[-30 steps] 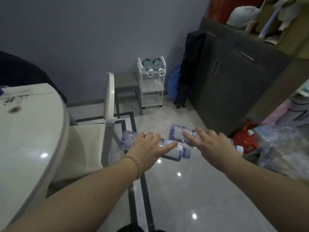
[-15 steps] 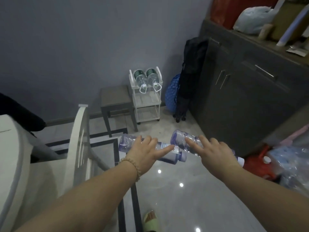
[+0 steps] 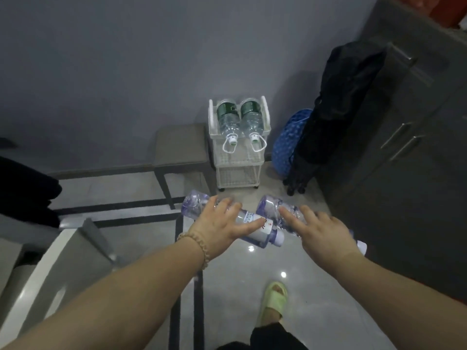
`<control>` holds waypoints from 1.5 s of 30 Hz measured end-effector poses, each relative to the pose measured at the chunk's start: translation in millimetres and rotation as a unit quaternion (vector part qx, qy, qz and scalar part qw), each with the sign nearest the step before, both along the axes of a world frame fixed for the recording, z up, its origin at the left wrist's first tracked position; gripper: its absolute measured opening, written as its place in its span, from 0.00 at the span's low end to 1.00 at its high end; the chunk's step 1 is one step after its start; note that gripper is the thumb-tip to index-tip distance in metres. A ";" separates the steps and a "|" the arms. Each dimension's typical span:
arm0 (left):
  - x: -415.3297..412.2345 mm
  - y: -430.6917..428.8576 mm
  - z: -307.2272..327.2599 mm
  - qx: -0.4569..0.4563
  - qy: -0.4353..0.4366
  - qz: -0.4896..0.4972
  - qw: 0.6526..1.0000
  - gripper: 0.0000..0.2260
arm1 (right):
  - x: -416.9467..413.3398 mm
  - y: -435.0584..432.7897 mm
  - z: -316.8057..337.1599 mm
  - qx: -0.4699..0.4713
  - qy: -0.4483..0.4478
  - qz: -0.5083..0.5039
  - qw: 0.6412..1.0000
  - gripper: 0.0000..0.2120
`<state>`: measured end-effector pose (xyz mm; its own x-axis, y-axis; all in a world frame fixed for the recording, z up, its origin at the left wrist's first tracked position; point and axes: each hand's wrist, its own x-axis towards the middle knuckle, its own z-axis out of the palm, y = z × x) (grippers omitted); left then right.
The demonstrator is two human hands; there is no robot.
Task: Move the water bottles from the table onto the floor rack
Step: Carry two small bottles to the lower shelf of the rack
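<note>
My left hand (image 3: 219, 229) grips a clear, purple-tinted water bottle (image 3: 257, 229) lying sideways, its cap pointing right. My right hand (image 3: 319, 233) holds a second such bottle (image 3: 270, 207), whose cap end shows behind the wrist. Both bottles hang in the air above the tiled floor. Ahead, against the wall, stands the white floor rack (image 3: 238, 157). Two green-labelled bottles (image 3: 228, 120) (image 3: 251, 118) lie on its top tier, caps toward me. Its lower tiers look empty.
A grey stool (image 3: 179, 147) stands left of the rack. A blue bag (image 3: 290, 140) and a black folded item (image 3: 338, 104) lean to the rack's right, beside a dark cabinet (image 3: 404, 147). A white chair (image 3: 58, 269) is at lower left. My foot in a green slipper (image 3: 274, 299) is on the floor.
I have moved toward the rack, which now appears larger and nearer. The table has left the view. Both hands still hold their bottles, and my slippered foot has stepped forward.
</note>
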<state>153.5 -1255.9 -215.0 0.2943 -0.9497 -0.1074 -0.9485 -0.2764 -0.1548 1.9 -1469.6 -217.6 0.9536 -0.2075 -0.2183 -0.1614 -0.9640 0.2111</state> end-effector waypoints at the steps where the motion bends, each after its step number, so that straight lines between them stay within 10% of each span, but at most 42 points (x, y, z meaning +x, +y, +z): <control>1: 12.8 -9.4 -5.7 0.008 0.012 0.016 1.000 0.40 | 21.4 -12.7 -6.4 0.009 0.006 0.015 1.000 0.45; 15: 174.7 -61.8 -103.3 0.053 0.099 0.078 0.991 0.41 | 208.0 -63.8 -95.7 0.068 0.046 0.029 0.996 0.46; 32: 351.5 -182.2 -397.3 -0.023 0.082 0.054 0.995 0.24 | 374.3 -155.0 -375.0 0.084 -0.108 -0.020 0.990 0.44; 38: 376.0 -211.6 -436.2 -0.128 -0.002 -0.108 0.986 0.33 | 402.0 -191.3 -421.6 0.028 -0.083 -0.034 0.996 0.44; 45: 444.0 -251.6 -437.9 -0.182 -0.088 -0.191 0.961 0.18 | 476.9 -213.8 -448.7 0.004 -0.180 -0.041 0.983 0.47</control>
